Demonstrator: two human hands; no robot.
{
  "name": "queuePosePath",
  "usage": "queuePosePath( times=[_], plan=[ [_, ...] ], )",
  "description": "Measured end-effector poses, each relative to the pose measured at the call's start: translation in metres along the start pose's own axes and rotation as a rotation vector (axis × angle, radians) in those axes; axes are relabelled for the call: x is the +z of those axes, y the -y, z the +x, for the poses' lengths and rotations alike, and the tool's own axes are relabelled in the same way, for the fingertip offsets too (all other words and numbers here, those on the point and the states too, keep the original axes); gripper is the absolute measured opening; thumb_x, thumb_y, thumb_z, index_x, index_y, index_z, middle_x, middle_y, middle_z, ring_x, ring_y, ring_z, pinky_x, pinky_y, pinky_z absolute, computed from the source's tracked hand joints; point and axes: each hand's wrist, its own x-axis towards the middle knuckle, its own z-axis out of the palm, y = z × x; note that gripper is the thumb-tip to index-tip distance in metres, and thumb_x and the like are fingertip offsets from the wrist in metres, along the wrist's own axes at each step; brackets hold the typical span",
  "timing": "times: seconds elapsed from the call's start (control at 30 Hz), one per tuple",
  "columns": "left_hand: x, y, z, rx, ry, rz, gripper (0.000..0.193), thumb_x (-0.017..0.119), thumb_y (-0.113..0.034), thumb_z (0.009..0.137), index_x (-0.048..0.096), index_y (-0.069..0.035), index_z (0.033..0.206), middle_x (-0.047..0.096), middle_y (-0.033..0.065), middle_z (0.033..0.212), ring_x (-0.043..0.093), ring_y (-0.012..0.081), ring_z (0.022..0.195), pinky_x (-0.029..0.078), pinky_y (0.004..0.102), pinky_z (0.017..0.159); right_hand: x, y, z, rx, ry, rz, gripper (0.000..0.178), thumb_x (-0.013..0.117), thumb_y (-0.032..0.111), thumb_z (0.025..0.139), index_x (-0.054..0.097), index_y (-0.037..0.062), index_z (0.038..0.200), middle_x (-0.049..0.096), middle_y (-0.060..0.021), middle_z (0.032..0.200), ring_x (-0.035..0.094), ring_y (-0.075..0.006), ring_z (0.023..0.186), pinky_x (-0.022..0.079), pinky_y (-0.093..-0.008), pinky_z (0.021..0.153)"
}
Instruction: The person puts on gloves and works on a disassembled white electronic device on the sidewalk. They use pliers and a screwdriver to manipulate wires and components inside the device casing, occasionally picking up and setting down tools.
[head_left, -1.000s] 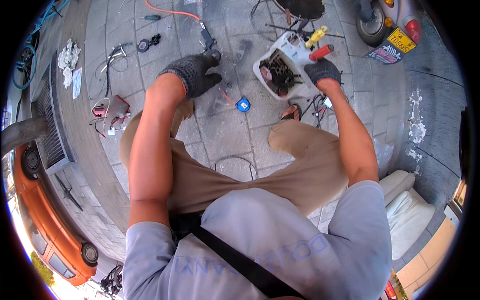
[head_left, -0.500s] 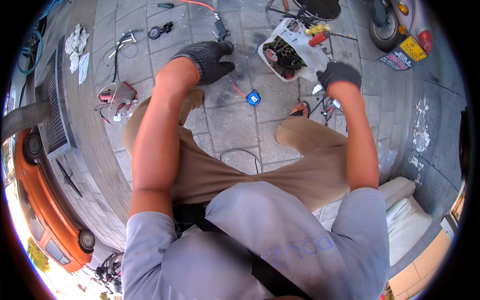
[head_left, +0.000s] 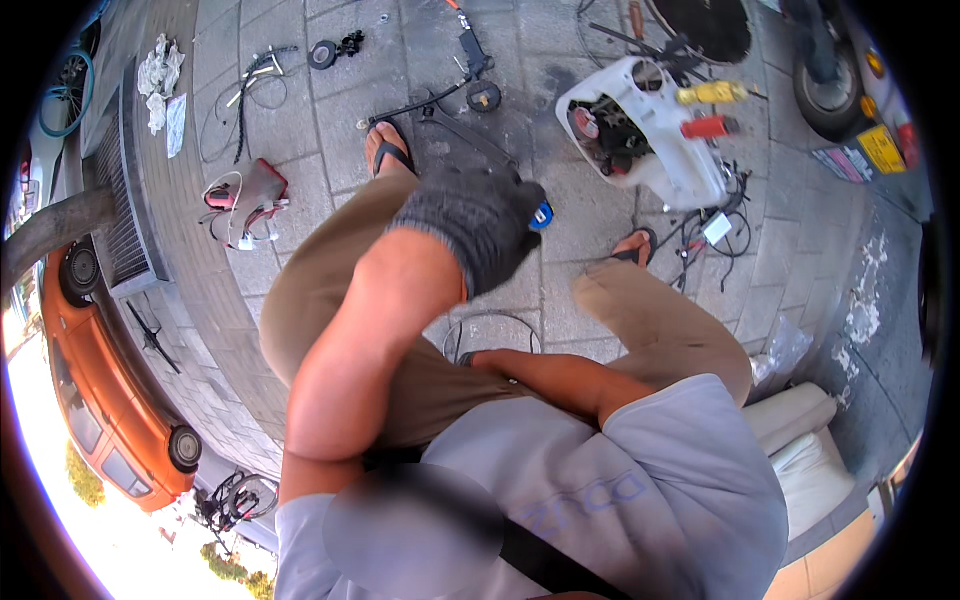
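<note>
My left hand (head_left: pixel 478 228) wears a dark grey knit glove and is raised close to the camera over my left knee. Its back faces me with the fingers curled down, and nothing shows in it. A blue roll (head_left: pixel 542 215) on the paving peeks out beside the glove. My right forearm (head_left: pixel 560 382) bends back across my lap, and the right hand is hidden behind my left arm. A white plastic shell (head_left: pixel 685 175) full of dark parts lies ahead, with a yellow-handled tool (head_left: pixel 712 93) and a red-handled one (head_left: pixel 708 127) on it.
A thin wire loop (head_left: pixel 490 332) lies between my sandalled feet. A red pouch with cables (head_left: pixel 250 192) sits to the left, and black cables and small parts (head_left: pixel 470 60) lie further ahead. A tyre (head_left: pixel 835 90) stands top right, an orange car (head_left: pixel 90 410) at the left, and a white cushion (head_left: pixel 800 450) behind me.
Both hands have pulled back from the ground. The left glove rose toward the camera and the right hand left the white shell and went in behind my left arm. My view has risen.
</note>
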Motion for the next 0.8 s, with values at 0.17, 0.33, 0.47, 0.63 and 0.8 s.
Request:
queuePosePath(
  times=[0.17, 0.33, 0.47, 0.63, 0.8],
  plan=[
    [-0.015, 0.03, 0.04, -0.117, 0.183, -0.062, 0.042, 0.067, -0.034, 0.093, 0.066, -0.008, 0.126, 0.07, 0.0149, 0.12, 0.068, 0.0351, 0.108, 0.048, 0.0516, 0.093, -0.031, 0.009, 0.013, -0.163, 0.132, -0.055, 0.03, 0.07, 0.02, 0.091, 0.076, 0.0132, 0.12, 0.073, -0.0137, 0.123, 0.067, -0.0221, 0.104, 0.051, -0.041, 0.093],
    [-0.052, 0.066, 0.083, -0.123, 0.347, 0.042, 0.044, 0.064, -0.035, 0.094, 0.065, -0.006, 0.127, 0.07, 0.017, 0.121, 0.067, 0.0379, 0.112, 0.05, 0.0537, 0.099, -0.082, 0.05, 0.006, -0.268, 0.033, -0.056, 0.028, 0.07, 0.021, 0.09, 0.076, 0.0098, 0.115, 0.071, -0.0163, 0.127, 0.067, -0.0208, 0.1, 0.051, -0.0384, 0.093],
    [-0.065, 0.084, 0.112, -0.064, 0.261, 0.122, 0.044, 0.065, -0.038, 0.093, 0.067, -0.005, 0.123, 0.07, 0.0197, 0.12, 0.068, 0.039, 0.112, 0.054, 0.0496, 0.096, -0.121, 0.079, -0.002, -0.177, -0.129, 0.259, 0.038, 0.069, 0.028, 0.09, 0.072, 0.009, 0.123, 0.068, -0.0221, 0.129, 0.067, -0.0232, 0.112, 0.051, -0.0408, 0.096],
    [-0.062, 0.081, 0.107, 0.068, 0.22, 0.095, 0.046, 0.064, -0.039, 0.092, 0.068, -0.006, 0.123, 0.071, 0.0209, 0.12, 0.067, 0.04, 0.113, 0.053, 0.048, 0.098, -0.135, 0.1, -0.012, 0.002, -0.26, -0.062, 0.053, 0.07, 0.045, 0.085, 0.072, 0.0089, 0.123, 0.068, -0.0251, 0.126, 0.065, -0.0374, 0.118, 0.049, -0.0438, 0.098],
    [-0.073, 0.096, 0.064, 0.111, 0.07, 0.023, 0.054, 0.064, -0.042, 0.091, 0.066, -0.008, 0.132, 0.069, 0.0204, 0.128, 0.066, 0.038, 0.118, 0.051, 0.0464, 0.103, -0.136, 0.114, -0.02, -0.027, -0.558, -0.368, 0.04, 0.065, 0.042, 0.087, 0.078, 0.0085, 0.105, 0.071, -0.0256, 0.114, 0.068, -0.0432, 0.105, 0.053, -0.0473, 0.088]
  ],
)
